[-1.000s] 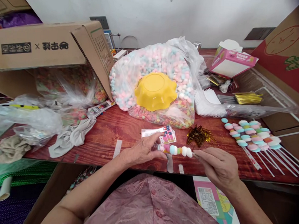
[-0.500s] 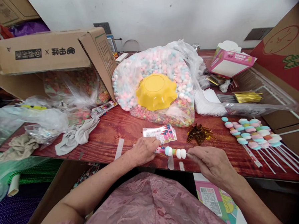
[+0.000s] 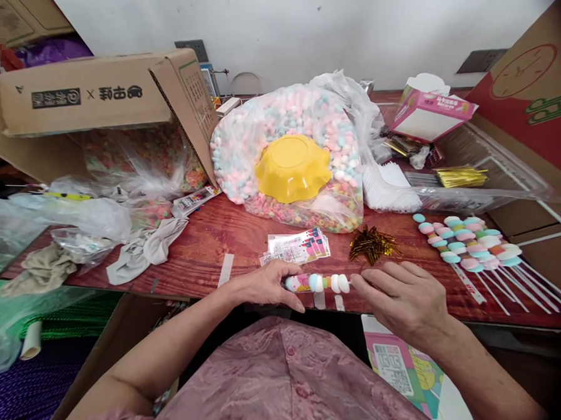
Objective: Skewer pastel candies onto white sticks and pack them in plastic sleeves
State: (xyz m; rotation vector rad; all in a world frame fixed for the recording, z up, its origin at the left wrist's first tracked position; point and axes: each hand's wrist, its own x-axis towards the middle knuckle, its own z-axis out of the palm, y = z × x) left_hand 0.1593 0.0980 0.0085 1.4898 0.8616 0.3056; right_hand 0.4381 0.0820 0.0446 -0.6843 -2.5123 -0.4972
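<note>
A marshmallow skewer (image 3: 335, 283) with blue, white and green-orange pieces lies level at the table's front edge. Its left end meets a small printed plastic bag (image 3: 298, 283); how far inside it reaches is hard to see. My left hand (image 3: 269, 286) holds the bag's left end between fingers and a stretched-out thumb. My right hand (image 3: 405, 298) is closed in a pinch on the skewer's stick, just right of the last white marshmallow. Behind my left hand lies a stack of printed bags (image 3: 302, 245). Gold twist ties (image 3: 373, 245) are heaped beyond my right hand.
Finished-looking marshmallow skewers (image 3: 471, 244) lie piled at right. A yellow bowl (image 3: 293, 168) rests upside down on a large bag of marshmallows (image 3: 237, 132). Behind right stands a clear plastic bin (image 3: 504, 162); at left, an open cardboard box (image 3: 93, 93) and a grey cloth (image 3: 141, 253).
My left thumb has moved away from the fingers towards me, baring more of the printed bag. My right hand keeps its pinch on the stick. The whole view has shifted slightly.
</note>
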